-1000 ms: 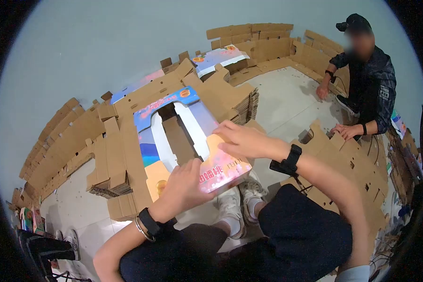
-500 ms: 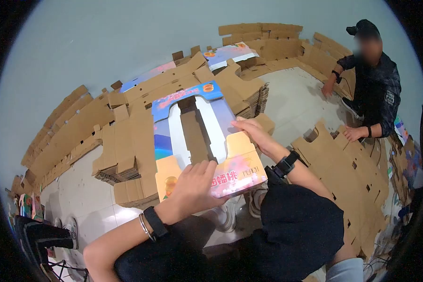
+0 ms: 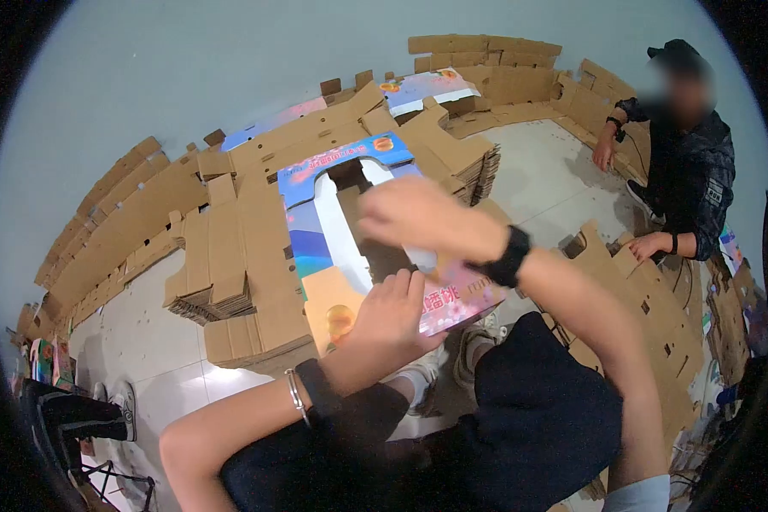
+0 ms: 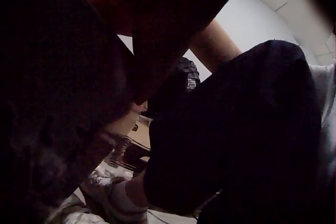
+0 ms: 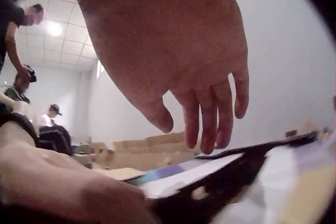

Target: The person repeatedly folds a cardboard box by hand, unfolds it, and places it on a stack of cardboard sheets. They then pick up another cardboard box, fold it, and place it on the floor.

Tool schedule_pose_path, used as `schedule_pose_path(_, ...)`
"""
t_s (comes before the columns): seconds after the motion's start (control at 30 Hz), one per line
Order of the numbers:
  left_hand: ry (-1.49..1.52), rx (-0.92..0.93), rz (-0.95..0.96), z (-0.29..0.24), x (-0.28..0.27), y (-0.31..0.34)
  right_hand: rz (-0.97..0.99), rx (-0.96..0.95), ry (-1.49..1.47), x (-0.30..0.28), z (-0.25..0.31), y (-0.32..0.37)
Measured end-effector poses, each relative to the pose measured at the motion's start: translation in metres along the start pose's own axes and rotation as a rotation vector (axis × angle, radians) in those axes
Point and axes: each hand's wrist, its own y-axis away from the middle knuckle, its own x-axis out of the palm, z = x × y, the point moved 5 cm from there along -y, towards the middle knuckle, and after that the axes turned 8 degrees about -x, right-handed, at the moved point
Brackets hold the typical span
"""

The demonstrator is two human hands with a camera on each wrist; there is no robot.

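A printed box (image 3: 341, 294), blue at its far end and peach-pink at its near end, has a long opening with white side flaps (image 3: 337, 226). The left hand (image 3: 388, 320) grips its near panel, fingers curled over the opening's edge. Blurred in the head view, the right hand (image 3: 427, 218) is raised over the opening. In the right wrist view that hand (image 5: 173, 50) holds nothing, its fingers pointing down, slightly bent and apart, above the box (image 5: 173, 182). The left wrist view is dark and hides the left hand's grip.
Stacked flat cardboard (image 3: 222, 247) lies beneath and left of the box. More cardboard (image 3: 631, 316) lies at the right, near a crouching person in a black cap (image 3: 691, 171). Cardboard (image 3: 520, 85) lines the wall. Another person's legs (image 3: 77, 410) show at left.
The right hand has left the box's right side and moved left over the opening. The box has shifted rightward in the head view, with the left hand still gripping it.
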Motion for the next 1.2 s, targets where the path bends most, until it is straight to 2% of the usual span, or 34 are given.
schedule_pose_path(0.03,-0.005,-0.003,0.004,0.007,0.010,0.001,0.056,-0.004,-0.046,0.017,0.020,-0.018)
schedule_pose_path(0.1,0.064,0.209,-0.029,0.020,0.038,0.008,0.109,-0.054,-0.054,0.048,0.061,-0.031)
schedule_pose_path(0.13,0.063,0.204,-0.026,0.024,0.041,0.011,0.109,-0.100,-0.018,0.056,0.077,-0.032)
schedule_pose_path(0.23,0.137,0.230,0.064,0.032,0.053,0.021,0.204,-0.051,0.017,0.070,0.082,-0.032)
schedule_pose_path(0.37,0.198,0.278,0.145,0.022,0.052,0.022,0.118,-0.076,0.013,0.067,0.081,-0.024)
schedule_pose_path(0.43,0.482,0.018,0.167,0.016,0.038,0.010,0.136,-0.047,-0.114,0.067,0.079,-0.021)
schedule_pose_path(0.47,0.483,0.023,0.165,0.016,0.042,0.011,0.136,-0.045,-0.109,0.069,0.080,-0.019)
schedule_pose_path(0.53,0.433,0.019,0.129,0.015,0.040,0.009,0.032,0.012,-0.114,0.068,0.082,-0.015)
schedule_pose_path(0.67,0.314,0.026,0.060,0.014,0.035,0.008,-0.021,0.023,-0.111,0.066,0.087,-0.013)
schedule_pose_path(0.83,0.207,0.018,0.004,0.012,0.031,0.003,-0.151,-0.058,-0.178,0.063,0.087,-0.012)
schedule_pose_path(1.07,0.099,0.037,-0.105,0.008,0.034,-0.010,-0.181,-0.023,-0.186,0.057,0.086,-0.017)
schedule_pose_path(1.13,0.060,0.038,-0.136,0.010,0.037,-0.011,-0.100,-0.014,-0.175,0.058,0.084,-0.014)
schedule_pose_path(1.2,0.029,0.048,-0.161,0.011,0.038,-0.010,-0.117,-0.037,-0.151,0.057,0.080,-0.006)
